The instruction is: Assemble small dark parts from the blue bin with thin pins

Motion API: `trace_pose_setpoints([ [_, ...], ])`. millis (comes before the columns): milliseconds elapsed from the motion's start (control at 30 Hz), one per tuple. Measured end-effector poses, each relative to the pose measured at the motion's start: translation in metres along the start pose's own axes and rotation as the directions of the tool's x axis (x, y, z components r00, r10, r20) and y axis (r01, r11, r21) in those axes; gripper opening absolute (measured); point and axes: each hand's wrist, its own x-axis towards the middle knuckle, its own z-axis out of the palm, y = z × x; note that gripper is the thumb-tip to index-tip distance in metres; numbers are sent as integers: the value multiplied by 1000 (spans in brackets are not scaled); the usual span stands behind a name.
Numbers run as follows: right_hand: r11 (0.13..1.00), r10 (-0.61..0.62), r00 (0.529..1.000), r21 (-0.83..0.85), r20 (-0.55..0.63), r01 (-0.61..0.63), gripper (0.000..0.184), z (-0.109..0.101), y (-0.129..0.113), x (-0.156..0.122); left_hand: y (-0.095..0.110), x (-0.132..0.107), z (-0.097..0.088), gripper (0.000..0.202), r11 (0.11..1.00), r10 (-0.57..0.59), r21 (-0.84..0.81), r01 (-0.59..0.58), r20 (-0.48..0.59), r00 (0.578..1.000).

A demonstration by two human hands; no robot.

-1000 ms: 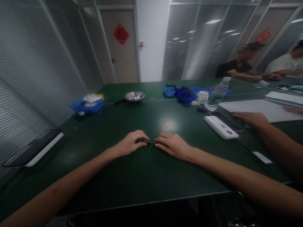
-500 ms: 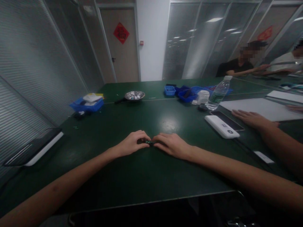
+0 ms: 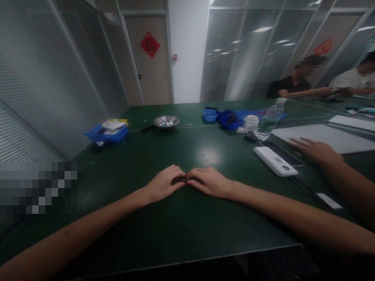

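My left hand (image 3: 164, 182) and my right hand (image 3: 209, 181) meet fingertip to fingertip at the middle of the green table (image 3: 140, 230). Between their pinched fingers is a small thin dark piece (image 3: 183, 180), seen nearly edge-on and mostly covered, so its kind cannot be made out. Both hands are closed on it from opposite sides, low over the tabletop.
Right of my hands lie a white power bank (image 3: 275, 161), a phone (image 3: 288, 154) and a water bottle (image 3: 269, 120). A co-worker's hand (image 3: 319, 150) rests by a laptop (image 3: 328, 136). Farther back are a metal pan (image 3: 166, 122) and blue trays (image 3: 109, 136).
The speckled green face of the small piece showed between my fingers before; now only a thin dark edge shows. My fingertips have come closer together, and the camera view has tilted slightly up.
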Motion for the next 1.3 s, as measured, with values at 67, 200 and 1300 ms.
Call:
trace_pose_setpoints([
  [67, 999, 19, 1000, 49, -25, -18, 25, -1, 1, -1, 0, -3, 0, 19, 999, -13, 47, 14, -22, 1000],
  [200, 990, 102, 984, 113, -149, -85, 22, -1, 2, -4, 1, -6, 0, 24, 992, -50, 113, 57, -60, 997],
  [1300, 951, 251, 959, -154, -128, -269, 26, -17, 34, -26, -156, -51, -100, 33, 918, -147, 342, 202, -179, 973],
])
